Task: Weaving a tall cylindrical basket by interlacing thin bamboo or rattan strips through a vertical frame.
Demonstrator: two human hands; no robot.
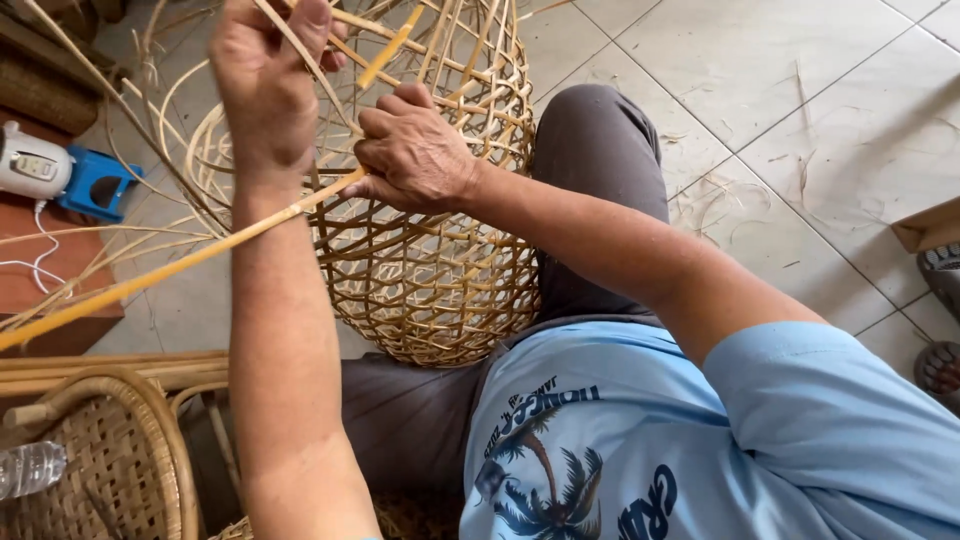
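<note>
Tiled floor; hands apparently weaving half-hidden basket.

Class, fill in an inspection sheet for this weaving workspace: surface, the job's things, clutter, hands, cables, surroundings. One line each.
Surface: pale tiled floor, strewn with thin cane shavings.
Job's things: open-weave cane basket resting against the person's knee; long loose cane strip running from the basket toward the lower left.
Clutter: clear plastic bottle lying on a woven chair seat.
Hands: left hand raised, pinching a thin strand; right hand pressed on the basket wall, gripping the strip.
Cables: white cord trailing from a white and blue device.
Surroundings: sandals at the right edge.
</note>
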